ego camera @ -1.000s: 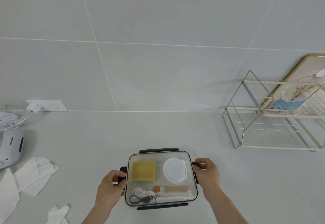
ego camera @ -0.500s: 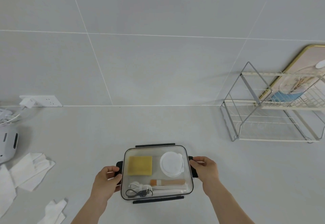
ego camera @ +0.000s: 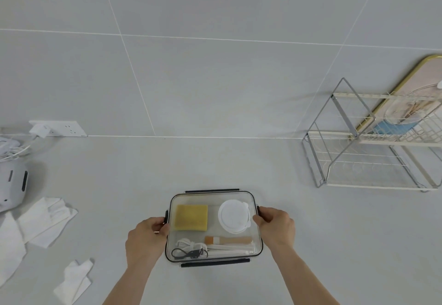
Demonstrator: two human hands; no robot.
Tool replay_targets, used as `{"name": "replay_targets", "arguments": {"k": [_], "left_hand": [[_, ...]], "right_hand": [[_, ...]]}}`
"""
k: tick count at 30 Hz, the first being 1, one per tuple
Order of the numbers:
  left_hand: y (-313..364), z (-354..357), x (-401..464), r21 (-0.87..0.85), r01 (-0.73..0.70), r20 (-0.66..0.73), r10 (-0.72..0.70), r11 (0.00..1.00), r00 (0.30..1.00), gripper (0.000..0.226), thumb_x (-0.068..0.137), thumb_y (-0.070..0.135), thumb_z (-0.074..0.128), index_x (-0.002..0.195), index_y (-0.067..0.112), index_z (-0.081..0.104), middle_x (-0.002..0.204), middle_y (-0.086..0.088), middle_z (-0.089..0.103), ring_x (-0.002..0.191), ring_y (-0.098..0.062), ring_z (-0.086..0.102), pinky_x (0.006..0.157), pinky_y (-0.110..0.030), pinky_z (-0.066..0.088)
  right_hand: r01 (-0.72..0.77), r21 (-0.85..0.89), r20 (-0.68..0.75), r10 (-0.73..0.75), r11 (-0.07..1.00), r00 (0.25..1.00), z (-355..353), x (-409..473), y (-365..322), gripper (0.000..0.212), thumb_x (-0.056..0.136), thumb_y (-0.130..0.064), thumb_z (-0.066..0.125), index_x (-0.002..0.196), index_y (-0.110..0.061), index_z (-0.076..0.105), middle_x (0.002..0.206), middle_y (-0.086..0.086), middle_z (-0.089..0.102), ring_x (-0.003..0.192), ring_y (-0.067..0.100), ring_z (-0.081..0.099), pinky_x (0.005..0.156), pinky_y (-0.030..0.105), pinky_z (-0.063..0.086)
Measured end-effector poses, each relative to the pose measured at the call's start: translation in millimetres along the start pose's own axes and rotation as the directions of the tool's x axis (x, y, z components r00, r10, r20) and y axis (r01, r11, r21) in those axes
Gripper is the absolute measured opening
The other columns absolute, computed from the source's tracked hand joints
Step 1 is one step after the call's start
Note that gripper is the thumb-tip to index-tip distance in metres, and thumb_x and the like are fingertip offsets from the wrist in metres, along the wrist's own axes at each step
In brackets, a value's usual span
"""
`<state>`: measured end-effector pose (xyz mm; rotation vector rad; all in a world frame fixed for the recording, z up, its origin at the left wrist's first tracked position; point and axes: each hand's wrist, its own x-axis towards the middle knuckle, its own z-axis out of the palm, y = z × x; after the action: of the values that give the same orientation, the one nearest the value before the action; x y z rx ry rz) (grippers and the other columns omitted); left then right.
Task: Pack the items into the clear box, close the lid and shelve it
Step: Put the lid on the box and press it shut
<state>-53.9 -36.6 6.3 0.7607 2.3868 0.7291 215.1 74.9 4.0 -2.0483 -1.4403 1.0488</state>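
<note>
Fingers of the left hand (ego camera: 146, 239) curl around the left side of the clear box (ego camera: 214, 227), gripping it at the dark clip, while the right hand (ego camera: 275, 227) clasps the right side the same way. Its lid is on, and through it show a yellow sponge (ego camera: 191, 217), a round white container (ego camera: 234, 216), a brush (ego camera: 228, 240) and coiled cables (ego camera: 190, 251). Whether the box rests on the pale counter (ego camera: 119, 173) or is lifted I cannot tell. Crumpled white cloths (ego camera: 43, 218) lie well to the left, a wire rack (ego camera: 373, 151) stands to the far right.
</note>
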Motion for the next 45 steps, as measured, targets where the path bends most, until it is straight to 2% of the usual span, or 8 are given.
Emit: {"name": "replay_targets", "arguments": {"k": [4, 13, 17, 20, 25, 29, 40, 45], "left_hand": [[2.9, 0.7, 2.2, 0.040, 0.005, -0.025, -0.004, 0.999, 1.000, 0.015, 0.083, 0.029, 0.071, 0.097, 0.027, 0.075, 0.089, 0.008, 0.078, 0.090, -0.023, 0.068, 0.076, -0.033, 0.050], [3.5, 7.7, 5.9, 0.056, 0.022, 0.011, -0.023, 0.998, 1.000, 0.015, 0.084, 0.025, 0.066, 0.096, 0.027, 0.074, 0.072, 0.014, 0.065, 0.078, -0.019, 0.060, 0.069, -0.030, 0.044], [0.3, 8.7, 6.2, 0.012, 0.026, 0.019, -0.026, 1.000, 0.999, 0.018, 0.086, 0.024, 0.064, 0.103, 0.024, 0.070, 0.088, 0.008, 0.074, 0.084, -0.021, 0.061, 0.074, -0.034, 0.049], [1.8, 12.8, -1.8, 0.159, -0.102, 0.031, 0.098, 0.982, 0.995, 0.028, 0.090, 0.024, 0.057, 0.118, 0.019, 0.057, 0.107, -0.003, 0.071, 0.093, -0.027, 0.060, 0.076, -0.038, 0.049], [2.5, 29.8, -40.5, 0.274, -0.620, 0.147, 0.605, 0.735, 0.782, 0.059, 0.083, 0.054, 0.062, 0.134, 0.030, 0.047, 0.146, 0.006, 0.045, 0.137, -0.022, 0.036, 0.110, -0.039, 0.035], [-11.2, 51.1, -60.9, 0.217, -0.803, 0.398, 0.700, 0.556, 0.593, 0.065, 0.086, 0.073, 0.041, 0.145, 0.045, 0.031, 0.159, 0.020, 0.019, 0.150, -0.007, 0.004, 0.121, -0.037, 0.010], [-8.5, 53.3, -62.8, 0.322, -0.817, 0.429, 0.696, 0.478, 0.576, 0.061, 0.089, 0.051, 0.056, 0.145, 0.041, 0.033, 0.160, 0.015, 0.020, 0.151, -0.013, 0.006, 0.120, -0.040, 0.007], [-5.1, 56.0, -66.3, 0.384, -0.805, 0.479, 0.648, 0.452, 0.592, 0.069, 0.075, 0.044, 0.078, 0.138, 0.034, 0.051, 0.153, 0.004, 0.042, 0.144, -0.023, 0.033, 0.112, -0.047, 0.021]], "right_hand": [[-0.073, 0.029, 0.050, 0.072, 0.997, 0.996, -6.6, 7.5, -2.5, 0.023, 0.075, -0.020, 0.082, 0.097, -0.026, 0.079, 0.092, -0.010, 0.079, 0.091, 0.018, 0.071, 0.084, 0.037, 0.057], [-0.107, 0.104, 0.091, 0.097, 0.989, 0.991, -3.3, 13.0, -0.1, 0.026, 0.076, -0.015, 0.081, 0.074, -0.039, 0.069, 0.081, -0.013, 0.076, 0.087, 0.020, 0.072, 0.086, 0.046, 0.059], [-0.092, 0.134, 0.098, 0.080, 0.987, 0.992, -2.2, 15.1, 2.6, 0.023, 0.075, -0.013, 0.081, 0.076, -0.035, 0.072, 0.080, -0.010, 0.076, 0.084, 0.017, 0.072, 0.087, 0.044, 0.059], [-0.071, 0.117, 0.103, 0.059, 0.991, 0.993, 0.5, 13.4, 1.2, 0.017, 0.078, -0.013, 0.078, 0.092, -0.022, 0.076, 0.084, -0.007, 0.075, 0.087, 0.021, 0.071, 0.086, 0.044, 0.059], [0.001, 0.056, 0.039, -0.003, 0.998, 0.999, 7.7, 7.9, 3.7, 0.020, 0.084, -0.014, 0.074, 0.104, -0.017, 0.074, 0.083, -0.010, 0.067, 0.081, 0.018, 0.065, 0.080, 0.031, 0.050], [0.013, 0.042, 0.039, -0.014, 0.999, 0.999, 8.8, 5.0, 6.3, 0.021, 0.086, -0.015, 0.072, 0.107, -0.018, 0.074, 0.086, -0.010, 0.068, 0.082, 0.017, 0.065, 0.082, 0.032, 0.051], [0.037, 0.000, 0.043, -0.037, 0.999, 0.998, 8.7, 3.1, 7.7, 0.023, 0.089, -0.014, 0.069, 0.112, -0.016, 0.071, 0.089, -0.008, 0.067, 0.087, 0.021, 0.068, 0.080, 0.029, 0.047], [0.053, -0.013, 0.036, -0.053, 0.998, 0.998, 9.4, 1.7, 10.1, 0.024, 0.090, -0.014, 0.068, 0.113, -0.017, 0.070, 0.090, -0.008, 0.068, 0.088, 0.021, 0.068, 0.078, 0.028, 0.045]]}}
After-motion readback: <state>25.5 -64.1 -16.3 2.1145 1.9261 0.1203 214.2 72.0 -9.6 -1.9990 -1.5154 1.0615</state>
